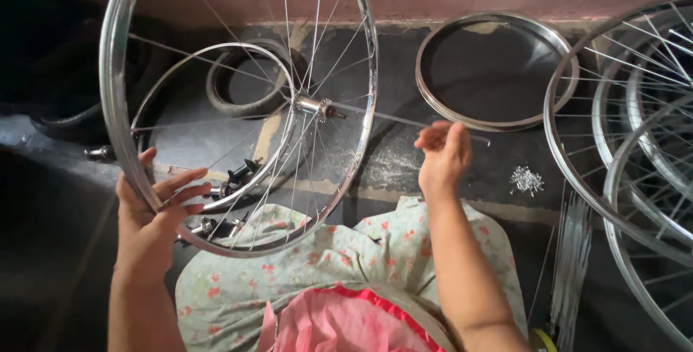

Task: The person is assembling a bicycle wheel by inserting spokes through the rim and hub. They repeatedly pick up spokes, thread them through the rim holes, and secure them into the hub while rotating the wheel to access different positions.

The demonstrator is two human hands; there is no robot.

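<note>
The left hand (148, 211), at lower left of the frame, is clamped on the rim of a bicycle wheel (115, 106), fingers wrapped over the polished metal, holding it tilted upright above the lap. The right hand (444, 153), at centre right, has its fingertips pinched together on the outer end of a single loose spoke (404, 119), which runs leftward to the hub (314, 106) at the wheel's centre. The wheel fills the upper left of the frame. It is only partly laced, as far as can be judged: spokes fan thickly from the hub toward the top and lower right of the rim, while the left portion shows just a few, so a good share of the rim appears still open. Behind the wheel lie a smaller bare rim (216, 56) and a tyre (245, 92) on the dark floor, with spare hubs (231, 179) beside them. A further bare rim (498, 70) lies at upper centre right. Several spoked wheels (628, 142) are stacked at the right edge. A small heap of nipples (526, 179) and a bundle of loose spokes (570, 251) sit at lower right.
</note>
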